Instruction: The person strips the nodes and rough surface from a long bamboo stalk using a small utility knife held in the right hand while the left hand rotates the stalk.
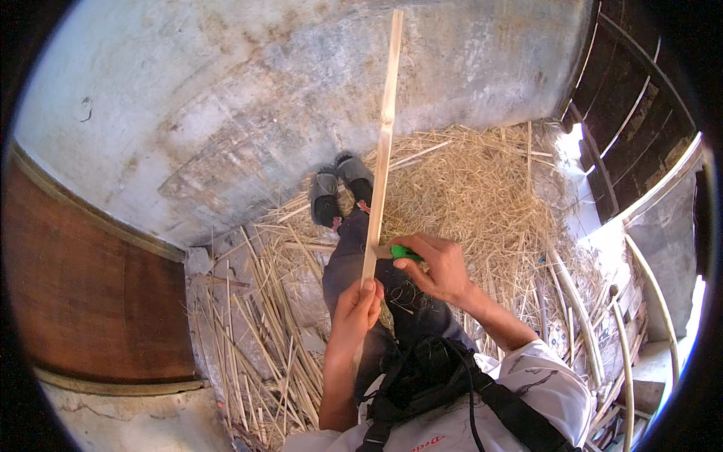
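Observation:
A long split bamboo strip (382,162) with a node partway up rises from my lap toward the wall. My left hand (356,311) is closed around its lower part, thumb on top. In my right hand (439,267) is a knife with a green handle (405,253). The short blade (382,251) meets the strip's right edge, just above my left hand. Thin curled shavings (403,297) lie on my dark trousers below the blade.
Straw-like shavings (467,181) heap on the floor ahead and right. Many loose bamboo strips (260,346) lie at my left. A stained wall (301,90) stands in front, a brown wooden panel (105,286) at left. Bent poles (623,354) lean at right.

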The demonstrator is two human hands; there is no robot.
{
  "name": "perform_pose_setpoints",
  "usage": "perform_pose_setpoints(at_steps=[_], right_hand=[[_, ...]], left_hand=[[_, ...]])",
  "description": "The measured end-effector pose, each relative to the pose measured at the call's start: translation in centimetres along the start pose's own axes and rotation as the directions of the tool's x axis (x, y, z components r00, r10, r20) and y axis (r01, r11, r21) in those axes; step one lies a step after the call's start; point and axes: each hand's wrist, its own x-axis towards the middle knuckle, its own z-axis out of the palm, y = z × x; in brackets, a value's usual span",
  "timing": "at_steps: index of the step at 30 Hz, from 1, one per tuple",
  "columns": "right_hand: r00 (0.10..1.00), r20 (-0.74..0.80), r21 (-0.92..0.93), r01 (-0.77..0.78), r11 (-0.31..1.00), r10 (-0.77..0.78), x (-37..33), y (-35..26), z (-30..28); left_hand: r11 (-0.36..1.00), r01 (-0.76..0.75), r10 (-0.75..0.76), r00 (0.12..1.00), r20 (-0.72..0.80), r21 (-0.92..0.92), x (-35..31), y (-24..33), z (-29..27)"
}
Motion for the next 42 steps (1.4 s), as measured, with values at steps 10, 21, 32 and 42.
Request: perform_pose_setpoints(at_steps=[10,21,32,42], right_hand=[[0.993,-0.053,-0.275,0.088,0.957,-0.106,-0.2,-1.5,-1.1],[0.917,-0.368,-0.213,-0.243,0.946,0.153,4.0,5.0,-4.0],[0.896,-0.285,0.156,-0.306,0.939,0.339,1.5,6.7,-2.5],[0.994,0.011,-0.145,0.106,0.984,-0.106,-1.5,-0.2,-0.4]], left_hand=[[0.999,0.036,-0.036,0.999,0.023,0.012,-1.4,1.0,0.4],[0.989,0.15,-0.149,0.987,-0.068,0.01,-5.4,-1.9,0.5],[0.985,0.126,-0.116,0.989,-0.089,0.12,-6.3,-2.5,-1.5],[0.997,0.075,-0.076,0.996,-0.045,-0.019,-4.8,-1.0,-0.1]])
